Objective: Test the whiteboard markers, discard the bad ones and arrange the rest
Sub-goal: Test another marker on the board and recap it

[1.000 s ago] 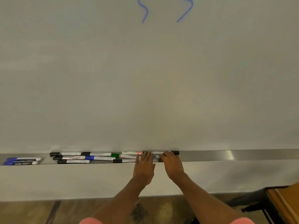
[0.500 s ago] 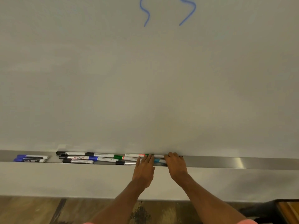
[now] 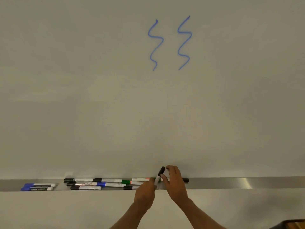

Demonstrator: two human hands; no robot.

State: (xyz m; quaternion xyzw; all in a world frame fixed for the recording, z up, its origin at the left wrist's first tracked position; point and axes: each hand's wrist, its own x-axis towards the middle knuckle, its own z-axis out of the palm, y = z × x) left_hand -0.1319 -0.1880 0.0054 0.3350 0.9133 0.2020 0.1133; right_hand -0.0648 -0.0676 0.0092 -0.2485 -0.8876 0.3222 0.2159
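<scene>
Left grip (image 3: 145, 195) is clenched round the lower end of a black-capped marker (image 3: 160, 173), which is tilted with its cap up and to the right, lifted just above the tray and in front of the bottom edge of the board. Right grip (image 3: 175, 182) is curled beside the cap, thumb low and fingertips high. I cannot tell whether it pinches the cap or only comes close to it.

Behind both, the whiteboard (image 3: 82, 96) fills most of the view, with two blue squiggles (image 3: 156, 45) side by side high on it. Below the board runs a pale wall panel (image 3: 66, 209). Between board and panel a long metal tray (image 3: 231, 182) crosses from edge to edge, bare and shiny to the right of the hands. A dark-edged wooden corner (image 3: 295, 224) shows at the lower right.

In the tray, left of the hands, a heap of markers (image 3: 102, 184) lies lengthwise in about three rows, with black, blue, green and red parts touching one another. The left grip covers the right ends of these. Farther left, apart from the heap, two blue-capped markers (image 3: 38, 186) lie parallel, one just in front of the other. The black end of another marker (image 3: 185, 180) pokes out from behind the right grip, which hides the rest of it.
</scene>
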